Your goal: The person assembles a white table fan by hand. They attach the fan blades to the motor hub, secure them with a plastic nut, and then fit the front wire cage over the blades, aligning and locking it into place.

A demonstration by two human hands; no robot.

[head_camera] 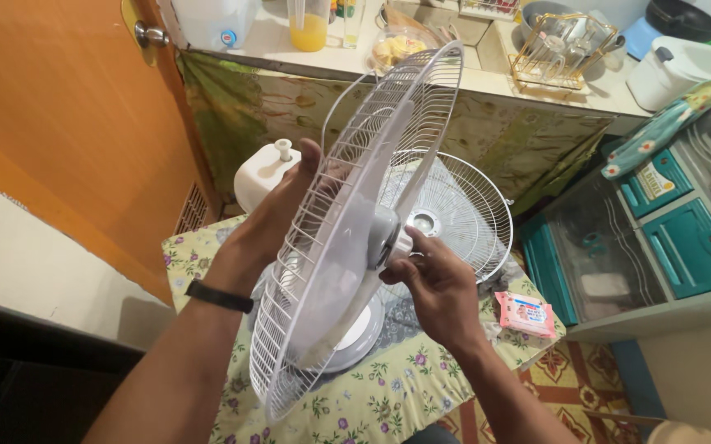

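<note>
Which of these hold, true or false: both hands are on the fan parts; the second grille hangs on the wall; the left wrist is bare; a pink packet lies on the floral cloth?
1. Both hands are on the fan parts. True: the left hand holds the front grille from behind, and the right hand grips the blade hub.
2. The second grille hangs on the wall. False: the rear grille stands on the table, behind the hands.
3. The left wrist is bare. False: it wears a black band.
4. A pink packet lies on the floral cloth. True.
</note>
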